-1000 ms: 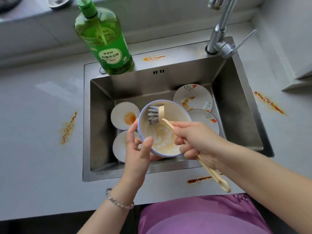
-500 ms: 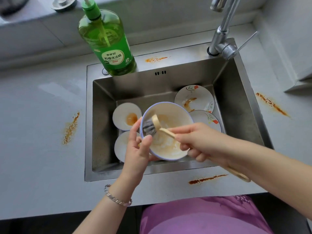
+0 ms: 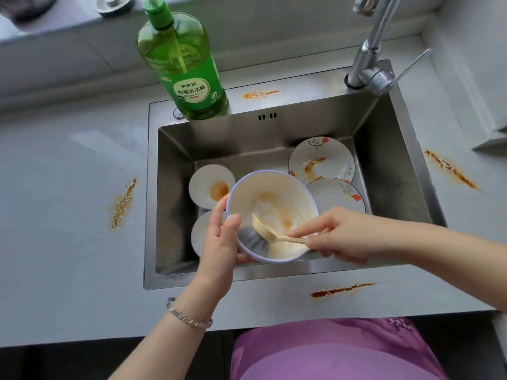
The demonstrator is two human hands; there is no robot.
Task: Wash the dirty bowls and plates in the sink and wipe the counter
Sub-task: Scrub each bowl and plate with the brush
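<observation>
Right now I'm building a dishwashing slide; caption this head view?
Left hand holds a blue-rimmed bowl over the sink while the right hand scrubs inside it with a brush.

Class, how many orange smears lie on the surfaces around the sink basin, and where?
4. Left smear, left of the sink; back smear, by the green bottle; right smear, right of the sink; front smear, nearest the person. The right forearm may hide more.

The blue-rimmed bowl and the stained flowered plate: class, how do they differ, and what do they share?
The blue-rimmed bowl is deep and plain inside; the flowered plate is shallow and patterned. The left hand holds the bowl; the plate lies untouched in the sink. The bowl has a brush in it; the plate none. Both carry orange stains.
</observation>
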